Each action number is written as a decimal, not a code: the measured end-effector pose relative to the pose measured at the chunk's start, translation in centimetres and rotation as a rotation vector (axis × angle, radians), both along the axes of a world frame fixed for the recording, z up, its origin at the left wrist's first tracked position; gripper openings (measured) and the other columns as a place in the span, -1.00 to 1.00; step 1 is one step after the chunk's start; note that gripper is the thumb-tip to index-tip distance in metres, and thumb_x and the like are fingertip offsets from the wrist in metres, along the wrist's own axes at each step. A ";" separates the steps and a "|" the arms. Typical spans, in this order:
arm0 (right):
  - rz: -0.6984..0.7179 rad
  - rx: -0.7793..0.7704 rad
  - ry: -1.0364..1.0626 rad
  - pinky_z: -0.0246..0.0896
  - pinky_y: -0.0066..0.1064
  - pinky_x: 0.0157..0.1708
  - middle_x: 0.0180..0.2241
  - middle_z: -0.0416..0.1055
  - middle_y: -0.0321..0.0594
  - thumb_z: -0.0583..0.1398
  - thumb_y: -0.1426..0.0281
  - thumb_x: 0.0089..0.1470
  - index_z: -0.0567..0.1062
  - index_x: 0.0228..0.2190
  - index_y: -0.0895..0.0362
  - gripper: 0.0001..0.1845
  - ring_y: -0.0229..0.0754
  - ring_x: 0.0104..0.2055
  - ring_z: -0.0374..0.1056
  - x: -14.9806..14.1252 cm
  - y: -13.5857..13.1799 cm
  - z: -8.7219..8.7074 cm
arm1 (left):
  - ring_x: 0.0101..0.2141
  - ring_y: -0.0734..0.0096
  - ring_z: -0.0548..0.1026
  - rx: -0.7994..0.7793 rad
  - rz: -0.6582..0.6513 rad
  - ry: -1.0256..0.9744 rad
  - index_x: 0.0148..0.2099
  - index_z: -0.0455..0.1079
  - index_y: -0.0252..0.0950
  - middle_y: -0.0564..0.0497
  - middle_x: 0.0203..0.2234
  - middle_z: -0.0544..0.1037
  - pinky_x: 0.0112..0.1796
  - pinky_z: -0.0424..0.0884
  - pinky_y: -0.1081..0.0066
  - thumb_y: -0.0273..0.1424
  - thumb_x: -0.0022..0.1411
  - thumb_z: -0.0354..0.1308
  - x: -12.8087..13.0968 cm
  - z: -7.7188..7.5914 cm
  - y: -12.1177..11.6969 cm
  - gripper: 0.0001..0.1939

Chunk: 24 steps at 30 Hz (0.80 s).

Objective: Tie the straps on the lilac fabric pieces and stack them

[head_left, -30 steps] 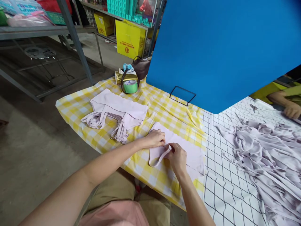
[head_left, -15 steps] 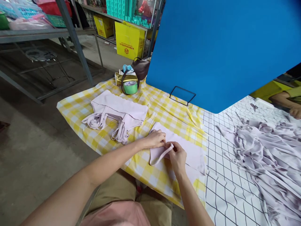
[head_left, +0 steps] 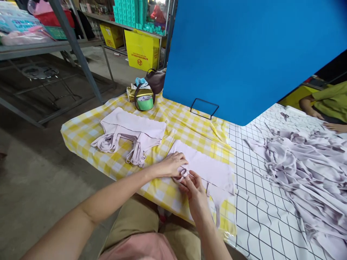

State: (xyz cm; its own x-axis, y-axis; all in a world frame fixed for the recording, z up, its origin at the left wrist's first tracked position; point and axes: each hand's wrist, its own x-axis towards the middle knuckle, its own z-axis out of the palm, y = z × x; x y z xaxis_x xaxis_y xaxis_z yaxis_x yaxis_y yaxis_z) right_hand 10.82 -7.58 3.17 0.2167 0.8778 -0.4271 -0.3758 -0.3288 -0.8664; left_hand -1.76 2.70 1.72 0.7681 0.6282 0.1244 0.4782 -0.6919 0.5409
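A pale lilac strappy top [head_left: 206,166] lies flat on the yellow checked cloth [head_left: 114,171] in front of me. At its left end, my left hand [head_left: 173,165] has its fingers bent and pressed together on the fabric beside a shoulder strap. My right hand [head_left: 195,191] comes from below and pinches that shoulder strap [head_left: 184,173], which is curled into a small loop between both hands. Another thin strap hangs down at the top's right side. To the left rests a neat stack of matching tops [head_left: 132,124], their straps bunched at the near side.
A large blue board [head_left: 244,54] stands behind, with a black wire stand [head_left: 204,108] at its foot. Green tape [head_left: 145,103] and a dark bag [head_left: 155,81] sit at the back. Loose lilac garments [head_left: 306,173] are heaped on the right, near a co-worker's arm [head_left: 307,106].
The strap, held up as a longer strip before, is now curled into a small loop. My right hand has moved down and left and turned palm upward. The view has shifted slightly.
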 end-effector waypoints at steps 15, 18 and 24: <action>-0.156 -0.062 0.306 -0.01 -0.65 -0.75 -0.58 0.33 -0.47 0.42 0.39 -0.44 0.29 -0.25 0.10 -0.36 -0.46 -0.68 0.15 -2.4 -0.8 0.0 | 0.11 0.15 0.15 -0.116 -0.068 0.096 0.13 0.10 -0.25 -0.15 0.07 0.19 0.13 -0.06 0.02 -0.24 0.07 0.16 -1.1 0.5 -1.2 -0.40; -0.115 -0.048 0.313 -0.21 -0.69 -0.83 -0.67 0.24 -0.55 0.42 0.34 -0.43 0.31 -0.35 0.13 -0.45 -0.52 -0.77 -0.03 -2.2 -0.7 0.1 | 0.16 0.15 0.08 -0.138 -0.104 0.121 0.20 0.03 -0.21 -0.15 0.12 0.15 0.13 -0.09 -0.03 -0.25 0.06 0.15 -1.3 0.8 -1.2 -0.33; 0.034 -0.028 0.230 -0.12 -0.66 -0.85 -0.39 0.45 -0.29 0.35 0.21 -0.25 0.39 -0.27 0.14 -0.52 -0.50 -0.76 0.11 -2.6 -3.3 1.4 | 0.26 0.16 -0.27 -0.292 -0.217 0.257 0.29 -0.14 -0.21 -0.15 0.28 -0.17 0.16 -0.23 0.01 -0.27 0.09 0.15 -2.0 1.8 -0.1 -0.21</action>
